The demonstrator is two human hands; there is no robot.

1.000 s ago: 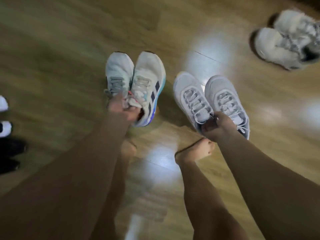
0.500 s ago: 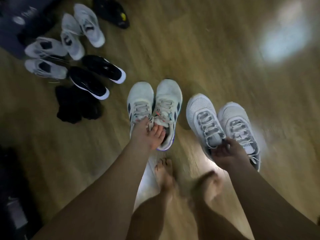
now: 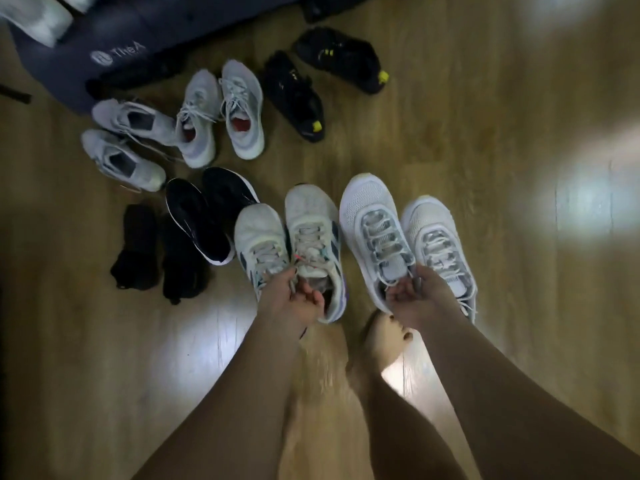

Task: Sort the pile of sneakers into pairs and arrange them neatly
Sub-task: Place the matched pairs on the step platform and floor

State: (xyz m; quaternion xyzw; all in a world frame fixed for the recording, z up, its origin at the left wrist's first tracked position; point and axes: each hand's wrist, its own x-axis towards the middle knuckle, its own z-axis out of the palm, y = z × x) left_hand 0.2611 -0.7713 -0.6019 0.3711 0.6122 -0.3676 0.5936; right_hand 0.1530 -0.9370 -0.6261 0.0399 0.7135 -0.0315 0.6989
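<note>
We're gripping both pairs at the heel openings: left hand (image 3: 294,303) fingers (image 3: 313,300) curling tight around the striped sneakers (image 3: 311,226), right hand (image 3: 417,301) fingers curling around the white sneakers (image 3: 369,216).

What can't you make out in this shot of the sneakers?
Head view:
Heels of the striped white pair, covered by the left hand.
Heels of the white mesh pair, covered by the right hand.
Dark bag, cut off by the top edge.
All-black pair, too dark for detail.
</note>
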